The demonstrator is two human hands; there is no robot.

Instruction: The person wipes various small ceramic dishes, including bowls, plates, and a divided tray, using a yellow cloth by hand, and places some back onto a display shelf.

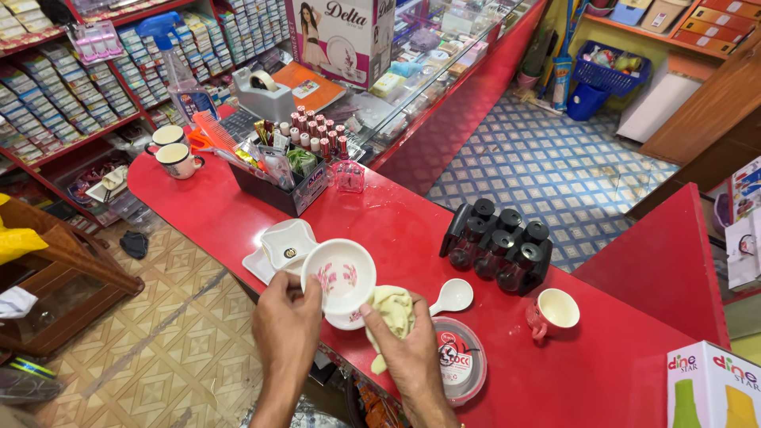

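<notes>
The left hand (287,313) grips the white floral bowl (342,273) by its left rim, while the right hand (404,341), closed on a yellowish cloth (394,311), presses its right side.

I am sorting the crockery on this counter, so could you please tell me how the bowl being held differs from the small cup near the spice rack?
The bowl is white with pink flowers inside; the cup is pink outside with a plain pale inside. The bowl is wider and has no handle in view; the cup is smaller with a handle. The bowl is gripped by the left hand while the right hand presses a cloth against it; the cup stands untouched on the red counter. Both sit mouth up.
</notes>
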